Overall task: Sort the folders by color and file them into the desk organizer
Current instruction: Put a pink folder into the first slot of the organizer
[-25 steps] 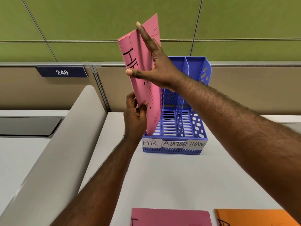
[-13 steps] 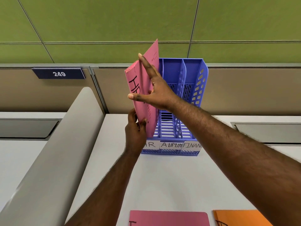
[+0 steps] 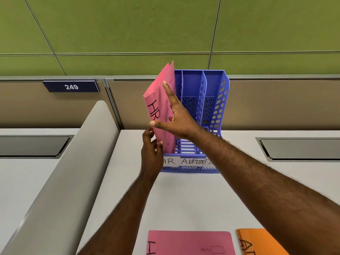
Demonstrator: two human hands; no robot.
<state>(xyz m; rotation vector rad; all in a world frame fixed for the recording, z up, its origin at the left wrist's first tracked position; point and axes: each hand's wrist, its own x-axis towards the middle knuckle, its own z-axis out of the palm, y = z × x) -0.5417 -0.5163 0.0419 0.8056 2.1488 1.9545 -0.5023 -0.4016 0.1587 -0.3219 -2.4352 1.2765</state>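
A pink folder (image 3: 160,100) marked "HR" stands upright with its lower end inside the leftmost slot of the blue desk organizer (image 3: 219,107). My left hand (image 3: 151,153) pinches the folder's lower left edge. Pressed flat against its right face is my right hand (image 3: 176,116), fingers spread and thumb across the front. The organizer's front carries labels "HR", "ADMIN" and a third one half hidden by my right arm. Its middle and right slots hold nothing. Another pink folder (image 3: 190,242) and an orange folder (image 3: 257,241) lie flat at the near edge of the desk.
The organizer stands against a beige partition under a green wall panel. A grey curved divider (image 3: 60,181) runs along the desk's left side. A sign reading 249 (image 3: 71,86) hangs on the partition. Recessed grey trays (image 3: 301,149) sit in the desktops on both sides.
Both hands have lowered the pink HR folder down into the organizer's leftmost slot; it was held higher above the organizer a second ago.
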